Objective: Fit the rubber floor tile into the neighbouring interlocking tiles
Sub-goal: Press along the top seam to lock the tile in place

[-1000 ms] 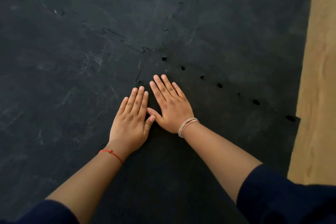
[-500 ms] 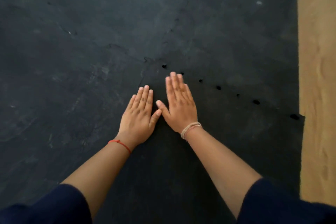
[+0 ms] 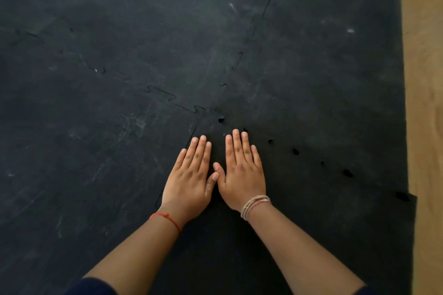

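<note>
Head view: left hand [image 3: 191, 179] and right hand [image 3: 242, 175] lie flat, fingers spread, grasping nothing, on the black rubber floor tile [image 3: 275, 235], likely pressing its 11 o'clock corner tabs into the neighbouring black interlocking tiles [image 3: 107, 151]; open gaps [image 3: 295, 151] run toward 3 o'clock

You have nothing to read here: no text, label, brand, number or sign shows anywhere in the head view. The black rubber floor tiles [image 3: 311, 79] carry only pale scuff marks and smudges, none of which forms a letter or figure, and the bare floor [image 3: 424, 103] alongside them has no writing on it either.
</note>
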Action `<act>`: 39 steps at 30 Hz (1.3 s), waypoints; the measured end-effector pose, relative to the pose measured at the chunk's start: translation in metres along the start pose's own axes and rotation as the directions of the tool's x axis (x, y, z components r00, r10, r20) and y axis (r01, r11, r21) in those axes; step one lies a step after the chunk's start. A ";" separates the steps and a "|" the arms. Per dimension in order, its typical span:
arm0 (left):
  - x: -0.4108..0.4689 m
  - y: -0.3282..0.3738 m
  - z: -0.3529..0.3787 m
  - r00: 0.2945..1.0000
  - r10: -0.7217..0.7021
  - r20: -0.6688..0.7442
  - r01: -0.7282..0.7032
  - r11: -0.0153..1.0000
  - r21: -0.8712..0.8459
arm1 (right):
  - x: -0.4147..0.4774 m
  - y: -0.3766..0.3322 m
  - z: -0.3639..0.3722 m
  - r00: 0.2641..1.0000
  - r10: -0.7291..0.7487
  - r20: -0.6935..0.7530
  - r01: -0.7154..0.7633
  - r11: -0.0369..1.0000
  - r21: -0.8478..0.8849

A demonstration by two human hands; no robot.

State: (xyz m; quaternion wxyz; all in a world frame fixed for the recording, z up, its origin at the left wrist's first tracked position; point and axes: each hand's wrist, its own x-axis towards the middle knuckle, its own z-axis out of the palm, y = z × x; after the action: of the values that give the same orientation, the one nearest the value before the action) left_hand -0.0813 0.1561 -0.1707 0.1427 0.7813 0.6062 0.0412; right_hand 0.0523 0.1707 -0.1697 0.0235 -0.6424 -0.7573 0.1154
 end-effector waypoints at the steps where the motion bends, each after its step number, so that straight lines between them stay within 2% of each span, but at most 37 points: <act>1: 0.000 0.000 0.000 1.000 0.004 0.006 -0.004 1.000 0.006 | 0.001 0.001 0.000 1.000 0.001 0.010 -0.001 1.000 0.004; 9: 0.000 0.001 -0.001 1.000 0.021 -0.013 -0.021 1.000 0.002 | 0.012 0.010 -0.012 0.989 -0.028 0.148 0.028 1.000 0.001; 11: 0.000 0.000 0.000 0.998 -0.012 -0.057 0.007 0.996 -0.085 | 0.017 0.004 -0.013 0.995 -0.033 0.098 0.033 0.999 -0.003; 14: 0.005 -0.001 -0.003 0.973 -0.174 -0.149 0.128 0.953 -0.275 | 0.024 -0.014 -0.006 1.000 -0.002 -0.031 0.001 0.999 -0.039; 16: 0.012 -0.003 -0.002 0.970 -0.188 -0.157 0.135 0.946 -0.296 | 0.024 -0.023 0.002 0.991 0.098 -0.093 -0.103 0.994 -0.044; 18: 0.023 -0.008 -0.005 0.985 -0.118 -0.126 0.087 0.969 -0.230 | 0.021 -0.025 0.008 0.949 0.273 -0.155 -0.276 0.961 0.006; 20: 0.039 -0.013 -0.011 0.996 -0.007 -0.088 -0.002 0.994 -0.110 | 0.016 -0.025 0.010 0.849 0.478 -0.224 -0.468 0.878 0.099; 22: 0.056 -0.013 -0.016 0.996 0.085 -0.040 -0.086 0.996 -0.023 | 0.016 -0.025 0.011 0.776 0.583 -0.240 -0.565 0.812 0.147; 24: 0.067 -0.010 -0.016 0.995 0.102 -0.001 -0.102 0.995 -0.004 | 0.019 -0.024 0.012 0.770 0.600 -0.218 -0.587 0.800 0.127; 32: 0.074 -0.014 -0.005 0.994 0.106 0.011 -0.107 0.993 0.059 | 0.027 -0.022 0.013 0.770 0.617 -0.162 -0.609 0.787 0.100; 35: 0.074 -0.014 -0.010 0.990 0.099 0.103 -0.106 0.992 0.061 | 0.025 -0.022 0.006 0.784 0.617 -0.068 -0.609 0.786 0.109; 39: 0.076 0.001 -0.033 0.970 0.034 0.240 -0.052 0.996 0.069 | 0.019 0.003 -0.026 0.865 0.478 0.151 -0.493 0.867 0.074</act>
State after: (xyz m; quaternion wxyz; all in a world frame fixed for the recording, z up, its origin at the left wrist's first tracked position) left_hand -0.0680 0.2342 -0.1469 0.1841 0.7985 0.5685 -0.0727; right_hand 0.0569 0.1933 -0.1475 -0.0196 -0.8013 -0.5634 0.2001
